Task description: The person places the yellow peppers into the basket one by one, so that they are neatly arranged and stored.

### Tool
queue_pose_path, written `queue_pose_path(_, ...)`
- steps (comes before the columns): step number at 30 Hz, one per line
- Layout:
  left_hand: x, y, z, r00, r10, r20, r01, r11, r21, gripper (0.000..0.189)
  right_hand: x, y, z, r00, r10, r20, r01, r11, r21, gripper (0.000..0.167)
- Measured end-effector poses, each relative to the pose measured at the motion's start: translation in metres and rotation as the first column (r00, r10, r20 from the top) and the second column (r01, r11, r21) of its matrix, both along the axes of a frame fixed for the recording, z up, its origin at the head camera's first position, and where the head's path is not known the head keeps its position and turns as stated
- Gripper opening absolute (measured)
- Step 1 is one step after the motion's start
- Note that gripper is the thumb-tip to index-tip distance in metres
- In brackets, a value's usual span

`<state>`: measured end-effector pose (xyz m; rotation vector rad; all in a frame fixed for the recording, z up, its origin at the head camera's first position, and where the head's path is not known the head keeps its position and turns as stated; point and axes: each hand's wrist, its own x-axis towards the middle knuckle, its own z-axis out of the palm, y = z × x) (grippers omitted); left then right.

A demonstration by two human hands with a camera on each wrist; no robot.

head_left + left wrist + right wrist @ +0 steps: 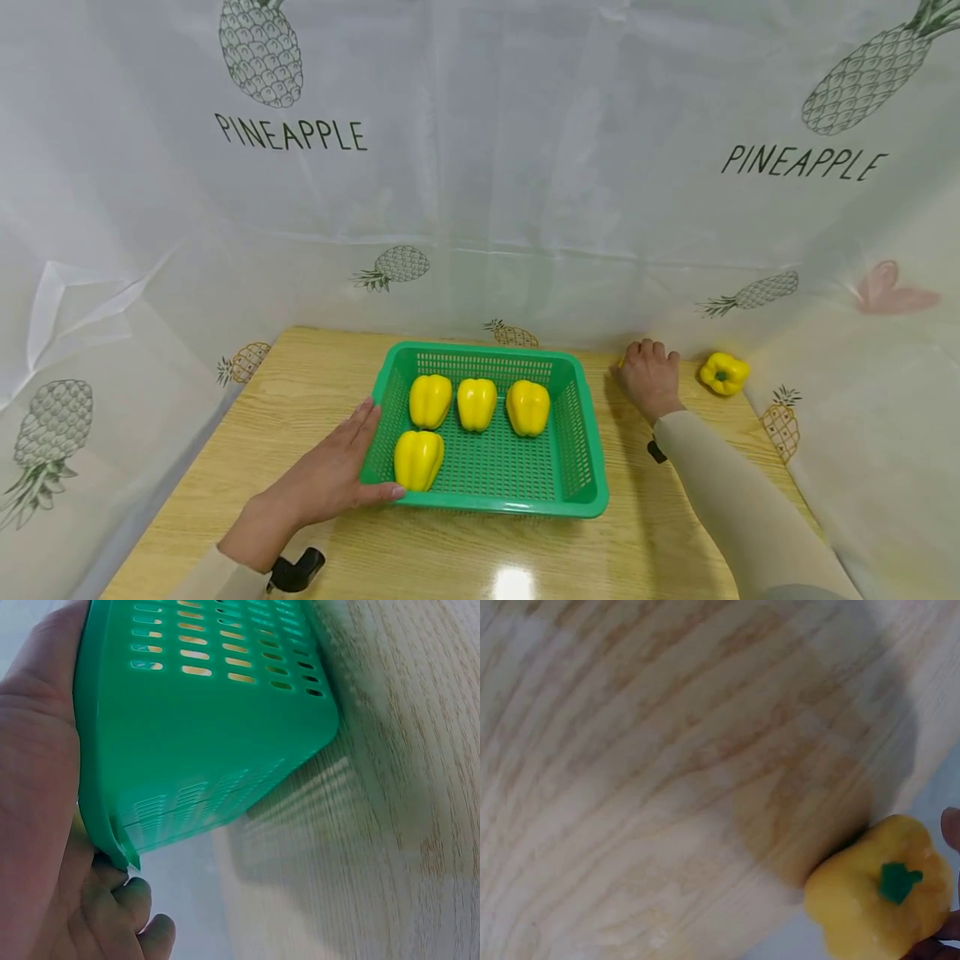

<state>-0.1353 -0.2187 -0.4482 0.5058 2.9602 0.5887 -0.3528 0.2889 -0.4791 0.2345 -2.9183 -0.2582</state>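
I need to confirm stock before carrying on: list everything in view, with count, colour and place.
Bell peppers in basket: 4, yellow, three across the far part, one near-left
Bell pepper at right hand: 1, yellow with green stem, by the table's far edge, right of the basket
Bell pepper in corner: 1, yellow, far-right table corner
Perforated plastic basket: 1, green, on the table
Wood-grain table: 1, light brown, beneath the basket
Pineapple-print sheeting: count unclear, whitish, behind and beside the table
Wrist devices: 2, black, one per wrist
Sleeves: 2, beige, on both arms
Left hand: 1, bare, at the basket's near-left corner
Right hand: 1, bare, far edge
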Motion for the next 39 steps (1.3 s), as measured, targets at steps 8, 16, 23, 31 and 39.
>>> queue_pose_path(8,-0.002,0.001,0.0,1.0,-0.006,-0.015,0.006,1.0,-0.001,0.125,0.008,0.012,-0.006,1.0,0.01,-0.015,-0.011,0.998,-0.059,0.041)
queue_pose_path(16,-0.002,-0.001,0.001,1.0,0.003,0.012,-0.003,1.0,0.011,0.127,0.02,0.02,-0.007,0.996,0.087,-0.036,-0.09,0.993,-0.073,0.022)
queue_pose_path(23,-0.003,-0.002,0.0,1.0,0.001,0.005,-0.001,1.0,0.013,0.126,0.027,0.023,-0.009,0.988,0.153,-0.022,-0.154,0.986,-0.058,0.042)
queue_pose_path(31,-0.004,-0.001,-0.003,1.0,-0.006,0.011,0.006,1.0,0.019,0.126,0.04,0.027,-0.015,0.942,0.33,-0.059,-0.332,0.943,-0.023,0.034)
queue_pose_path(39,-0.003,-0.001,-0.001,1.0,-0.003,-0.002,0.003,1.0,0.022,0.126,0.044,0.046,-0.016,0.872,0.482,-0.082,-0.48,0.876,0.05,0.039)
